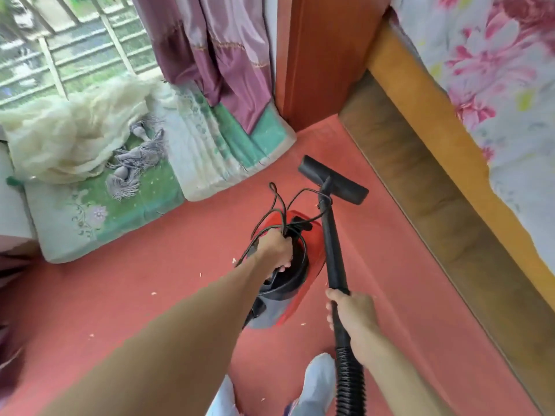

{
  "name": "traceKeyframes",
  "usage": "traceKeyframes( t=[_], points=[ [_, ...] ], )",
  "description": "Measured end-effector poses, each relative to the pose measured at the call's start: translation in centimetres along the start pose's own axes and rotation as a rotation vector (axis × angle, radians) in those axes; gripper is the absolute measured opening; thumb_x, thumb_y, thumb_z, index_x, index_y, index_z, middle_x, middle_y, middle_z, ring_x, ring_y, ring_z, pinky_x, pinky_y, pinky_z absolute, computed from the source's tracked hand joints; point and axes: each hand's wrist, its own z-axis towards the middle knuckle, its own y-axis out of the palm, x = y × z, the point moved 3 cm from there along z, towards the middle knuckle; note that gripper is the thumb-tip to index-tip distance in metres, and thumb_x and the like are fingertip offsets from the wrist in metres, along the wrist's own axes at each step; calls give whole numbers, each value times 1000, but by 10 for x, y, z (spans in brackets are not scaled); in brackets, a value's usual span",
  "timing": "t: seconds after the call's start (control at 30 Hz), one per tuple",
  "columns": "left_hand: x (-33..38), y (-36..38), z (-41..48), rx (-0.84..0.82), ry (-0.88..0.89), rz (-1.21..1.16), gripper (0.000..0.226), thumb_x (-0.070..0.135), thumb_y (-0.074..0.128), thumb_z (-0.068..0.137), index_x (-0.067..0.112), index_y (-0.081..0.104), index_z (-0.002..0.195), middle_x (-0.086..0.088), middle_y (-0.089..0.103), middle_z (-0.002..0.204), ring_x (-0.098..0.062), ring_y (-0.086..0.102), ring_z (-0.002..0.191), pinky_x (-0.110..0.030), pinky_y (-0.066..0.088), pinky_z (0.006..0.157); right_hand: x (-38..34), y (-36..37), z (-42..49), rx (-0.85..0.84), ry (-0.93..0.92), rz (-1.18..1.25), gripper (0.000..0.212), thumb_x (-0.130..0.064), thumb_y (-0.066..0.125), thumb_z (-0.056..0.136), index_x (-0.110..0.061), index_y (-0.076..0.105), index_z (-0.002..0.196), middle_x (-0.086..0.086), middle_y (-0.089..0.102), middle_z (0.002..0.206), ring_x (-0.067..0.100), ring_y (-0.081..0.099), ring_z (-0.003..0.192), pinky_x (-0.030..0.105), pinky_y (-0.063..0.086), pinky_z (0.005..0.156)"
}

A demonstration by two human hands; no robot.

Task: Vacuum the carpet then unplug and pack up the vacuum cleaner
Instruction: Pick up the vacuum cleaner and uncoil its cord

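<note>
Seen from a camera worn on the head, looking down: a person stands on a salmon-red carpet (150, 280), two pale shoes just visible at the bottom edge. The left hand (277, 250) is closed around the top handle of a small red and black canister vacuum cleaner (303, 265) and, in the same grip, a loose bundle of black power cord (277, 205) whose loops spring up and outward above the fist. Whether the canister rests on the carpet or is lifted just clear cannot be told. The right hand (351, 313) is wrapped around the black rigid wand (332, 244) where it meets the ribbed hose (350, 382), with the wide floor nozzle (333, 180) at the far end, close to the wooden bed frame (420, 181). A bed with a floral cover fills the right side; a folded green mat (99, 211) with cream netting heaped on it lies to the left under purple curtains (216, 55). Small pale scraps still dot the carpet near the canister. The plug and socket are out of sight. Judging by its size, the canister looks light enough for one hand, and its moulded handle is the sound place to carry it. The wand is stiff and gives good control near its lower end; the hose is springy and will sag if held alone. The cord is thin, limp and apt to tangle or slip loose, so gathering it in even coils suits it better than a fistful.
</note>
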Motion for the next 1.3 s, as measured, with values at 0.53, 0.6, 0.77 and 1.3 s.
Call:
traceKeyframes(
  t=[0.53,0.6,0.77,1.3],
  points=[
    [-113,34,101,95,200,345,38,26,38,105,1,63,92,-21,72,102,-40,65,96,-41,48,81,169,112,100,-38,56,91,14,-25,56,97,-12,56,103,2,66,81,16,63,65,26,48,62],
    [-119,21,96,106,212,448,32,24,37,105,6,52,83,-25,69,102,-42,63,95,-41,46,76,172,109,101,-69,62,-2,17,-21,59,95,-10,57,108,7,66,89,23,64,79,31,47,70],
    [-123,4,79,69,229,560,30,23,37,106,7,59,93,-27,67,107,-44,61,99,-39,41,71,172,91,84,-178,101,-104,6,-11,57,93,-17,59,94,4,63,90,17,62,80,39,56,82],
    [-45,-117,-80,-33,259,-97,37,38,52,103,6,71,99,3,36,56,-10,27,42,-19,22,38,37,103,-28,-251,-171,-96,36,-4,54,93,-5,58,129,13,67,112,24,68,86,34,60,70]
  ],
)
